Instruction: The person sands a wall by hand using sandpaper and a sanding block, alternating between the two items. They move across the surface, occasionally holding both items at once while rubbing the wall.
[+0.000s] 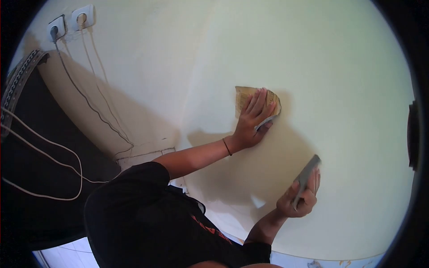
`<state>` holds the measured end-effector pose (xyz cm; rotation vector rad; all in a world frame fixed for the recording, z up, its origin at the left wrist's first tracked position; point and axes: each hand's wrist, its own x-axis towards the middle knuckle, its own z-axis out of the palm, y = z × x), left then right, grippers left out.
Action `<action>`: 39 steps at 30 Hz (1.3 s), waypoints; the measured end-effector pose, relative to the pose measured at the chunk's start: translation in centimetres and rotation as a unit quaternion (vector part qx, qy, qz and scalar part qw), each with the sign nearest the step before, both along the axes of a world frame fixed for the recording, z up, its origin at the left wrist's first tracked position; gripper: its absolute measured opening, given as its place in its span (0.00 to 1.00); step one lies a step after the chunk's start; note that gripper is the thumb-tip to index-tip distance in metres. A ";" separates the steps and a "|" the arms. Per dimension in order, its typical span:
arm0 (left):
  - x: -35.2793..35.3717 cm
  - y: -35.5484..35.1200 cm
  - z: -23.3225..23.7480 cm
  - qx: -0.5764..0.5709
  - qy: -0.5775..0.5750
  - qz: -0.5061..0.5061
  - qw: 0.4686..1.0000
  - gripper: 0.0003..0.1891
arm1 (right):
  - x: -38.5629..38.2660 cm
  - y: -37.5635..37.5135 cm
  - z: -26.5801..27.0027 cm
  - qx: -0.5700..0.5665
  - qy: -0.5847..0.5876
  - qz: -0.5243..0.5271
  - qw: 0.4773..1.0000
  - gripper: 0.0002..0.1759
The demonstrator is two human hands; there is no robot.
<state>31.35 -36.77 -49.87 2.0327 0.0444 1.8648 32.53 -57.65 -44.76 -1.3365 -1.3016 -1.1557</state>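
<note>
Paper sits against the wall under the left hand, fingers a bit spread, while the right hand pinches a grey sheet; the paper's curled edge might catch and rip if pushed hard.

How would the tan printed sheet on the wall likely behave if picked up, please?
The tan sheet is probably light, since it looks thin. It seems bendable rather than rigid, as its edge curls over near the left hand, showing a grey side. It may keep that curl when lifted.
</note>
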 end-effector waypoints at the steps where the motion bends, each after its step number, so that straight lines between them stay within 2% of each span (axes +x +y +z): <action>1: 0.2 0.2 -0.1 -0.002 0.004 0.001 1.000 0.24 | 0.2 0.2 -0.4 0.002 0.044 0.062 0.997 0.15; 2: 0.2 0.2 -0.2 -0.005 0.007 0.000 1.000 0.23 | 0.2 0.0 -1.5 0.004 0.042 0.068 0.997 0.15; 4: 0.2 0.3 -0.3 -0.009 0.007 -0.008 1.000 0.23 | 0.2 -0.1 -3.8 0.025 0.202 0.057 0.977 0.15; 8: 0.1 0.4 -0.2 -0.018 0.013 -0.022 1.000 0.23 | -0.4 3.2 -3.4 0.063 0.229 0.150 0.960 0.16; 10: 0.2 0.5 -0.5 -0.024 0.019 -0.026 0.999 0.24 | -1.7 4.3 -2.3 0.090 0.296 0.126 0.943 0.26; 11: 0.1 0.6 -0.5 -0.030 0.027 -0.039 0.998 0.24 | -1.7 4.2 -2.3 0.092 0.296 0.131 0.942 0.26; 13: 0.0 0.5 -0.5 -0.030 0.022 -0.044 0.998 0.24 | -1.7 3.2 -2.5 0.048 0.274 0.146 0.949 0.33; 17: -0.3 0.3 -0.3 -0.036 -0.001 -0.070 0.997 0.25 | -3.2 0.3 -2.5 0.078 0.265 0.151 0.949 0.33; 19: -0.6 0.0 0.3 -0.052 -0.013 -0.085 0.995 0.25 | -4.7 -1.9 -2.5 0.087 0.332 0.161 0.925 0.35; 24: -1.0 0.3 2.1 -0.090 -0.056 -0.127 0.986 0.25 | -7.4 -5.9 -3.6 0.122 0.315 0.138 0.931 0.35; 29: 0.5 5.9 4.3 -0.314 -0.078 -0.174 0.930 0.24 | -6.3 -4.3 -3.9 0.118 0.346 0.165 0.916 0.36; 33: 1.7 11.1 4.7 -0.319 -0.069 -0.143 0.934 0.25 | -5.1 -2.9 -4.2 0.094 0.384 0.186 0.899 0.36; 35: 1.9 13.6 4.7 -0.337 -0.078 -0.066 0.936 0.24 | -4.2 -2.0 -4.3 0.074 0.405 0.196 0.890 0.36; 39: 1.6 14.1 5.2 -0.358 -0.031 -0.012 0.933 0.25 | -4.4 -2.8 -4.6 0.058 0.431 0.195 0.879 0.37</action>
